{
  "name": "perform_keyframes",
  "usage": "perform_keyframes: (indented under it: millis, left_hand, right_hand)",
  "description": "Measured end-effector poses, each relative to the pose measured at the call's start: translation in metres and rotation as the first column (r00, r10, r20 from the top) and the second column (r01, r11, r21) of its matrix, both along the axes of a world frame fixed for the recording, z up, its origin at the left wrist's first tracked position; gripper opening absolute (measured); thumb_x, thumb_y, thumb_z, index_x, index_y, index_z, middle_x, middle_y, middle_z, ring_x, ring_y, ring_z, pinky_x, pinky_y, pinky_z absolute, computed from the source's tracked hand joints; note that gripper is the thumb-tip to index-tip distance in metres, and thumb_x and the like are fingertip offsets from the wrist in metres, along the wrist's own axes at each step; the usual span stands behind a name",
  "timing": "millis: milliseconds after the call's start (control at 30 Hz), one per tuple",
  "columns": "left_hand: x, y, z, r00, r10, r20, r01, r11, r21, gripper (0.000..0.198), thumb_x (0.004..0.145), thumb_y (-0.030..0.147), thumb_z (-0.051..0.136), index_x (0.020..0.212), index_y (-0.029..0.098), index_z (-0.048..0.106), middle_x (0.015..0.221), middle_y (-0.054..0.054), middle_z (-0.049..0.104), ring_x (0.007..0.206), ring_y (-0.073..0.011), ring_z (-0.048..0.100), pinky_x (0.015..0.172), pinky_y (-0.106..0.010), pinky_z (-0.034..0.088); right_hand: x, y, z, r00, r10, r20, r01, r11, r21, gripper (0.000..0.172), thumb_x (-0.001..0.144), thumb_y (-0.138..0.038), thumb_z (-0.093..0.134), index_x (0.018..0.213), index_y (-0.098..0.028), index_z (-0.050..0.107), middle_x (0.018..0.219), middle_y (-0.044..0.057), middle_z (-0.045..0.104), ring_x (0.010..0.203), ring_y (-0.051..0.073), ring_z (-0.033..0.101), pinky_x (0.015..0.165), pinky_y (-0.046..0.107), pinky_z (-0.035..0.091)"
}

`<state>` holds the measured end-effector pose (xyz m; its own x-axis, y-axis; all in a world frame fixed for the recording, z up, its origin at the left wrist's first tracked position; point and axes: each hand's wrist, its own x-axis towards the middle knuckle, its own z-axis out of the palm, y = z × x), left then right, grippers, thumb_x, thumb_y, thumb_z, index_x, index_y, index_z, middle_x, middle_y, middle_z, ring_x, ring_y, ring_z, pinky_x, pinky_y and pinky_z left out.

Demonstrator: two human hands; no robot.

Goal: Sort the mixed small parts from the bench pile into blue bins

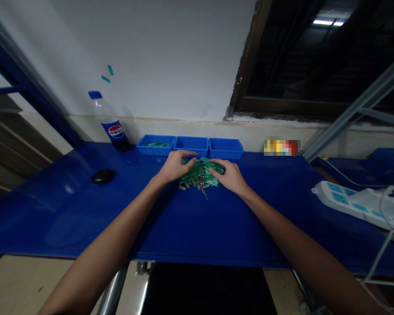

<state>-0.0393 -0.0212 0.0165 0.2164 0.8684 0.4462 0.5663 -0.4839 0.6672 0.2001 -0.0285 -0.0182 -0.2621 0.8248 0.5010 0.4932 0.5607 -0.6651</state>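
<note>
A heap of green, glossy flat pieces (195,171) lies on the blue table in front of me, partly hidden by my hands. Several slim metal parts (202,189), which look like screws or pins, poke out at its near side. My left hand (176,166) is at the heap's left edge, thumb and fingers apart. On the opposite side, my right hand (231,176) curves against the heap with its thumb apart from the fingers. Green pieces show between them, but no firm grip is visible.
Behind the heap stand a left blue bin (156,150) with green pieces inside, a middle blue bin (192,152) and a right blue bin (226,154). A cola bottle (113,129) and black mouse (103,176) are left. A white power strip (348,201) lies right.
</note>
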Motion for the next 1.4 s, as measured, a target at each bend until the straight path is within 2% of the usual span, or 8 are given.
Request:
perform_keyframes:
  millis: [167,333,533,733,1000,1200,1300,1400]
  left_hand:
    - [0.008,-0.004,-0.002,0.976,-0.078,-0.205,0.092,0.994,0.061,0.033,0.092,0.033,0.061,0.116,0.019,0.079,0.117,-0.011,0.078,0.11,-0.0282,0.071,0.103,-0.043,0.051]
    - [0.01,-0.005,-0.002,0.971,-0.018,-0.237,0.04,0.995,0.089,0.038,0.096,0.037,0.057,0.123,0.017,0.076,0.122,-0.012,0.076,0.117,-0.0294,0.069,0.107,-0.046,0.05]
    - [0.009,-0.004,-0.005,0.982,0.008,-0.19,0.009,0.996,0.087,0.042,0.097,0.037,0.059,0.132,0.017,0.069,0.126,-0.013,0.074,0.119,-0.0304,0.067,0.106,-0.048,0.051]
    - [0.015,-0.009,0.001,0.995,-0.058,-0.076,0.065,0.994,0.087,0.05,0.094,0.041,0.066,0.138,0.019,0.064,0.125,-0.013,0.073,0.115,-0.0272,0.068,0.101,-0.043,0.053]
    - [0.017,-0.019,0.02,0.932,-0.286,0.223,0.327,0.928,-0.177,0.037,0.094,0.046,0.061,0.074,0.015,0.068,0.068,-0.003,0.066,0.061,-0.0116,0.058,0.06,-0.024,0.046]
    - [0.011,-0.023,0.028,0.916,-0.325,0.236,0.385,0.879,-0.282,0.035,0.088,0.043,0.068,0.065,0.017,0.065,0.057,-0.002,0.06,0.052,-0.0103,0.053,0.051,-0.024,0.039]
    - [0.01,-0.018,0.026,0.92,-0.265,0.29,0.355,0.877,-0.325,0.034,0.085,0.04,0.069,0.061,0.017,0.065,0.055,-0.002,0.06,0.049,-0.0103,0.053,0.049,-0.024,0.037]
    - [0.007,-0.007,0.02,0.896,-0.071,0.438,0.227,0.922,-0.314,0.033,0.083,0.036,0.069,0.056,0.017,0.062,0.053,-0.002,0.057,0.045,-0.0086,0.049,0.045,-0.022,0.033]
  right_hand:
    - [-0.005,0.002,-0.005,0.996,-0.087,0.024,0.086,0.995,0.045,0.022,0.087,-0.024,0.074,0.106,-0.027,0.081,0.107,0.006,0.081,0.103,0.028,0.073,0.097,0.046,0.055]
    - [-0.008,0.002,-0.004,0.992,-0.126,-0.002,0.125,0.979,0.164,0.016,0.091,-0.022,0.069,0.096,-0.025,0.084,0.101,0.008,0.081,0.103,0.027,0.073,0.096,0.041,0.055]
    - [-0.008,0.001,0.003,0.959,-0.129,-0.254,0.15,0.986,0.067,0.013,0.089,-0.026,0.07,0.093,-0.024,0.082,0.096,0.004,0.082,0.09,0.025,0.076,0.088,0.039,0.058]
    - [-0.013,-0.001,0.012,0.837,-0.084,-0.541,0.132,0.99,0.049,0.013,0.088,-0.032,0.072,0.093,-0.022,0.078,0.096,0.006,0.08,0.09,0.023,0.076,0.088,0.039,0.06]
    - [-0.018,-0.001,0.013,0.679,-0.106,-0.727,-0.054,0.98,-0.193,0.025,0.072,-0.038,0.086,0.089,-0.022,0.076,0.086,0.004,0.079,0.08,0.021,0.074,0.078,0.036,0.061]
    - [-0.02,-0.001,0.009,0.687,-0.131,-0.714,-0.121,0.949,-0.291,0.03,0.069,-0.042,0.088,0.089,-0.023,0.076,0.085,0.004,0.079,0.077,0.021,0.074,0.076,0.036,0.061]
    - [-0.02,0.0,0.008,0.738,-0.129,-0.662,-0.074,0.96,-0.27,0.03,0.071,-0.044,0.087,0.086,-0.022,0.074,0.083,0.005,0.079,0.077,0.023,0.075,0.077,0.038,0.062]
    - [-0.015,0.0,0.006,0.836,-0.135,-0.532,0.057,0.985,-0.161,0.024,0.079,-0.045,0.08,0.085,-0.022,0.074,0.082,0.006,0.078,0.077,0.024,0.076,0.075,0.038,0.061]
